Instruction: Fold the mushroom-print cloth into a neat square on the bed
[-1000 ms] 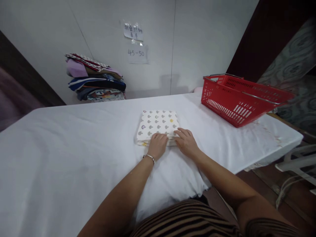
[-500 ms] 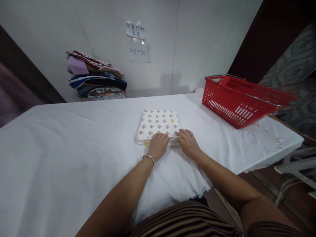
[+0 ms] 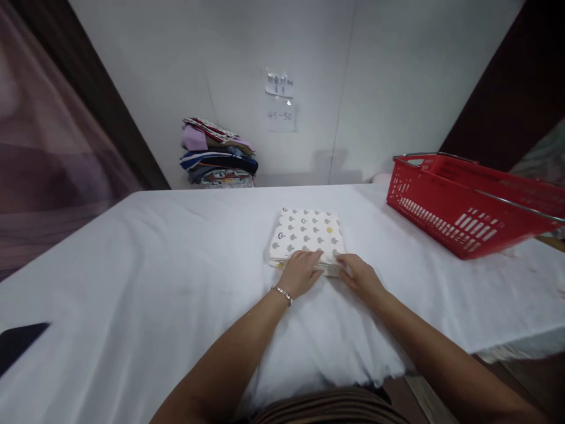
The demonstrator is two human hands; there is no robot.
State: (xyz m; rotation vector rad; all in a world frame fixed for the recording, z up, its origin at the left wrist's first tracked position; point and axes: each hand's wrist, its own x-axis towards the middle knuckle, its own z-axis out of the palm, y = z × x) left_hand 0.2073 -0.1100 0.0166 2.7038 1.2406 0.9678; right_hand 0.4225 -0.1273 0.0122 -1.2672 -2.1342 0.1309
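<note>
A folded cloth [image 3: 306, 231], white with grey mushroom-like prints and a few yellow and dark ones, lies as a thick, squared bundle on the table. Its stacked layers show along the near edge. My left hand [image 3: 302, 272], with a bracelet at the wrist, grips the middle of that edge, fingers over the top and thumb at the front. At the near right corner, my right hand [image 3: 359, 277] pinches the layers between curled fingers and thumb. My fingers hide parts of the near edge.
A white cloth covers the table [image 3: 189, 253]. A red shopping basket [image 3: 441, 206] stands at the right. Folded fabrics [image 3: 218, 154] are stacked by the back wall, under paper signs [image 3: 280, 116]. A dark flat object [image 3: 20, 341] lies at the left edge, and a pinkish curtain [image 3: 66, 135] hangs beyond.
The camera has turned left, so everything sits further right in view. My right thumb and fingers have closed more around the cloth's corner. The cloth stays folded in place.
</note>
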